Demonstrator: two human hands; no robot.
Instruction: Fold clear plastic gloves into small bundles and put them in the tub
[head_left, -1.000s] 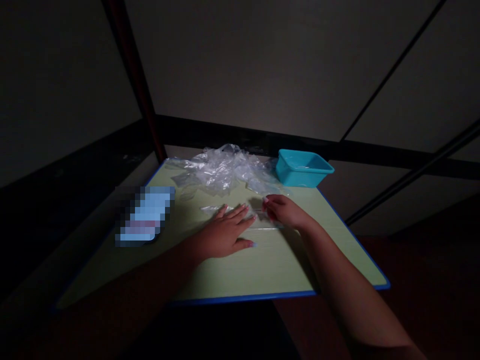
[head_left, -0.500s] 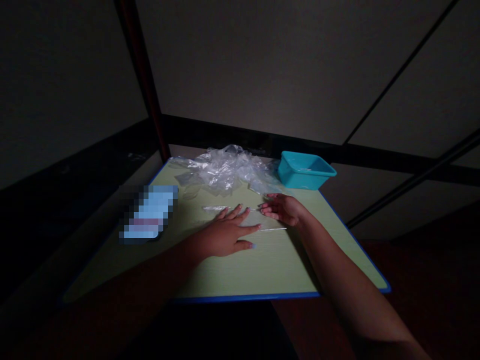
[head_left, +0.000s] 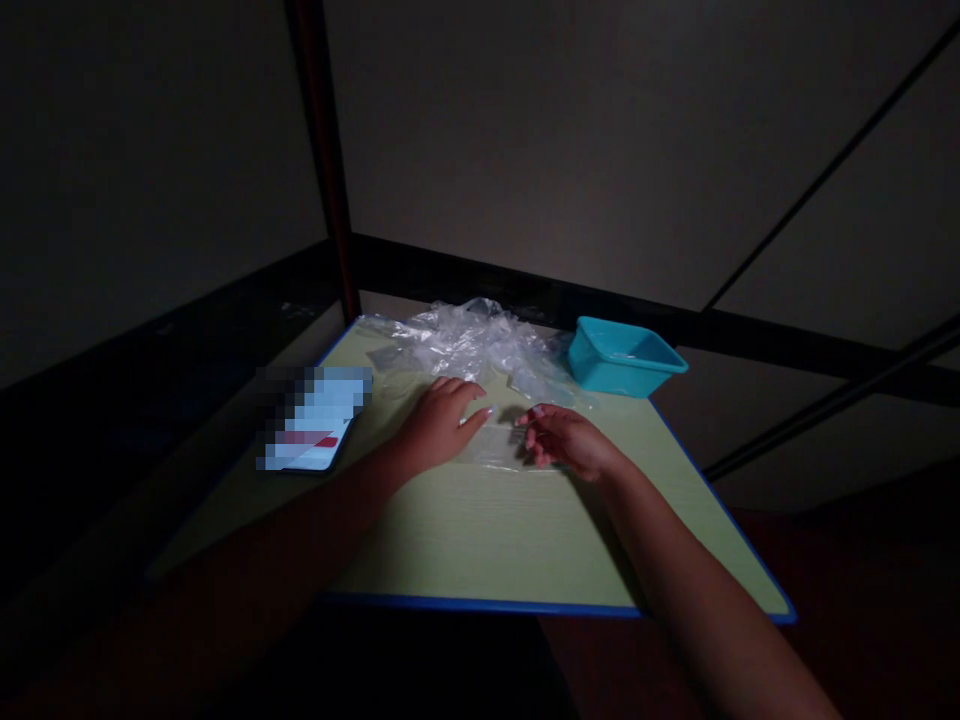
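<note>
A clear plastic bag (head_left: 495, 448) lies flat on the pale green table (head_left: 480, 540), between and partly under my hands. My left hand (head_left: 442, 422) is over the bag's left end, fingers bent and thumb held apart, with nothing seen in it. On the other side, my right hand (head_left: 566, 440) is at the bag's right end, palm turned inward. Its fingers are loosely curled and apart, and I see nothing gripped in them. Whether those fingertips touch the film is hard to make out in the dim light.
Crumpled clear plastic bags (head_left: 472, 340) are heaped along the table's back. A turquoise bin (head_left: 622, 365) stands at the back right corner. To the left lies a lit phone (head_left: 319, 420), partly blurred out. Walls rise close behind the table, which has a blue edge.
My left hand has drawn back to the left and its spread fingers have bent. My right hand's fingers have curled more. The view has shifted slightly.
</note>
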